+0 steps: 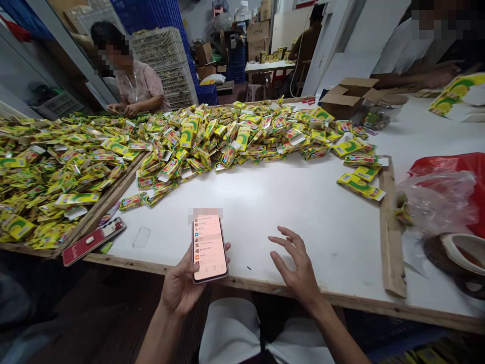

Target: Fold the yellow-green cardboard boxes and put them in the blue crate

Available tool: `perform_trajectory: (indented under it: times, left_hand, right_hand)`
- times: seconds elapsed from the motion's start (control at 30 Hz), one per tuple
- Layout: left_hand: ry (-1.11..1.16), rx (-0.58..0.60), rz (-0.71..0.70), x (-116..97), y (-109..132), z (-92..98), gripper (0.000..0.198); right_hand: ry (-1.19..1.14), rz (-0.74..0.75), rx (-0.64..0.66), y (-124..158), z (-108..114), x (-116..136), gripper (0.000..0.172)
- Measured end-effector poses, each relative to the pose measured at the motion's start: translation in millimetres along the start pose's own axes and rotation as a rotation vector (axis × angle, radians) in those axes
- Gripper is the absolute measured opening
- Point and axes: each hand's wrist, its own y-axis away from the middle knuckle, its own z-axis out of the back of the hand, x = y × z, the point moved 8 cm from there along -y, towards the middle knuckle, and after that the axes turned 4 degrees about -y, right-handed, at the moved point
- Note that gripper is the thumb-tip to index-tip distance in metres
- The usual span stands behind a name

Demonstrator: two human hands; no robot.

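My left hand (181,283) is wrapped round a smartphone (210,247) held upright above the table's front edge. Its lit screen shows a list with small icons. To the right, my right hand (297,268) hovers over the white table (257,202) with its fingers apart and nothing in them. Beyond both hands lies a long heap of small yellow and green printed boxes (242,136), many with open white flaps. A red phone case (94,241) rests at the table's front left, on the wooden strip.
Wooden strips (390,227) edge the work surface. On the right are a clear plastic bag (439,197), a red bag (454,164) and a brown pot (454,258). An open cardboard box (346,98) stands behind. A co-worker (140,86) handles pieces at the far left; others sit farther back.
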Motion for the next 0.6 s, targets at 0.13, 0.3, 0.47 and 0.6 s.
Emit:
perform_trajectory:
  times: [0.13, 0.3, 0.47, 0.6]
  left_hand:
    - [-0.037, 0.05, 0.003, 0, 4, -5.0, 0.093]
    - [-0.093, 0.056, 0.024, -1, 5, -12.8, 0.095]
    - [-0.124, 0.035, 0.011, 0, 4, -17.0, 0.093]
    - [-0.157, -0.007, 0.022, 2, 3, -16.8, 0.091]
  right_hand:
    - [0.004, -0.019, 0.004, 7, 1, -11, 0.024]
    - [-0.003, -0.029, 0.01, 10, 0, -13, 0.024]
    - [-0.002, -0.018, 0.014, 9, 0, -12, 0.025]
    - [-0.009, -0.023, 0.02, 10, -1, -13, 0.025]
